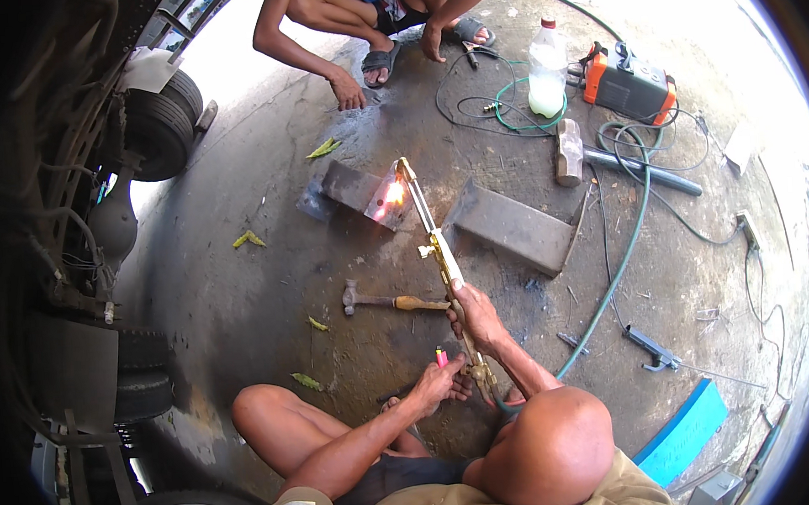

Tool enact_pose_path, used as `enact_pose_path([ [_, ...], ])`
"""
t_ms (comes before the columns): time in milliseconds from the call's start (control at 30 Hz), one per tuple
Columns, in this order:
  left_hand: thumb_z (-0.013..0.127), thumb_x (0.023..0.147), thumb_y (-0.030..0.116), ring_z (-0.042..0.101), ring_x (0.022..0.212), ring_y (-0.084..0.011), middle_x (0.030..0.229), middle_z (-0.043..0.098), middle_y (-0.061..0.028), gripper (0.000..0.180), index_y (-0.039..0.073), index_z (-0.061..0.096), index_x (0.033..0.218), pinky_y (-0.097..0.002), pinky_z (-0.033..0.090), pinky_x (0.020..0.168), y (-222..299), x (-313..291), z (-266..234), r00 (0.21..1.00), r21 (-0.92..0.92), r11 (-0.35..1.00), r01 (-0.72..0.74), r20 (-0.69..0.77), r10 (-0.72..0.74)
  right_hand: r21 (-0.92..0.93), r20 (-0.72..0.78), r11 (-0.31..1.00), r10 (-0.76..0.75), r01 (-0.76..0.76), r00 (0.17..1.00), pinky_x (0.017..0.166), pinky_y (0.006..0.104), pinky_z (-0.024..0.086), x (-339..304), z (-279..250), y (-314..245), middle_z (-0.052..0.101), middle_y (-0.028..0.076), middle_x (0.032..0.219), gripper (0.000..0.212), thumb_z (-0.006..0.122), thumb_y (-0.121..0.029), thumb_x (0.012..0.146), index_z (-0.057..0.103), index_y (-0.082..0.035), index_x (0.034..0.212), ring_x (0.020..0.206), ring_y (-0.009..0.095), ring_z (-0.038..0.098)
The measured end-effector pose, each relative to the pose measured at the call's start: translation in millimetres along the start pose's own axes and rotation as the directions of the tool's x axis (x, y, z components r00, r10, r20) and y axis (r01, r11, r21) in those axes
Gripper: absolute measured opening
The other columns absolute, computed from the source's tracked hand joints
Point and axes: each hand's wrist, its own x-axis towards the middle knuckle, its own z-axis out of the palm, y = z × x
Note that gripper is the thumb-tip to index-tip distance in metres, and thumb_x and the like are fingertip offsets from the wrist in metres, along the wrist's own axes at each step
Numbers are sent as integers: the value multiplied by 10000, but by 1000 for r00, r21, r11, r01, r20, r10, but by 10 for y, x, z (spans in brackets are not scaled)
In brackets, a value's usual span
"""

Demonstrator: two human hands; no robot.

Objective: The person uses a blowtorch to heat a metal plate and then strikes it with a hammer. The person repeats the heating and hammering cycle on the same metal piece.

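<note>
My right hand (479, 318) is wrapped round the handle of a brass-coloured cutting torch (443, 258), which points away from me. The torch's bent tip is over a steel bracket (351, 184), where a bright orange-white glow shows on the end plate with holes. My left hand (437, 384) is closed round a pink lighter (442, 357), close by the valve end of the torch; whether its fingers touch the valves, I cannot tell. A ball-peen hammer (375, 300) with a wooden handle lies left of the torch. To the right rests a second steel channel piece (511, 228).
Across from me a person squats, one hand (349, 93) hanging near the ground. At right are a plastic bottle (547, 69), an orange-and-black welding machine (629, 83), a sledgehammer (571, 152), a green hose (626, 257), an electrode holder (652, 347) and a blue sheet (684, 432). Vehicle wheels (156, 128) stand left.
</note>
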Motion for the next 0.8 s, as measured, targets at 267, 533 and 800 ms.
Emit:
enact_pose_path([
  [267,559,989,488,675,685,-222,804,675,-117,493,1,634,971,-341,565,625,-9,14,-27,1000,-9,1000,4,1,-4,17,12,1000,6,-6,1000,443,275,413,-2,-2,14,518,26,670,544,512,-604,965,519,-61,944,506,113,496],
  [533,571,982,492,676,674,-219,785,673,-112,494,3,638,958,-335,565,606,5,16,-13,1000,-9,1000,-3,-4,2,-4,10,1000,4,-4,1000,446,269,406,19,4,-15,514,20,669,553,510,-615,961,525,-61,959,500,108,489],
  [800,559,998,457,662,668,-203,750,637,-76,439,29,643,942,-329,547,611,-20,34,-70,999,15,999,31,-18,-31,14,18,999,29,-29,999,454,261,402,-13,47,-23,514,14,672,539,520,-597,964,539,-58,981,515,100,480],
])
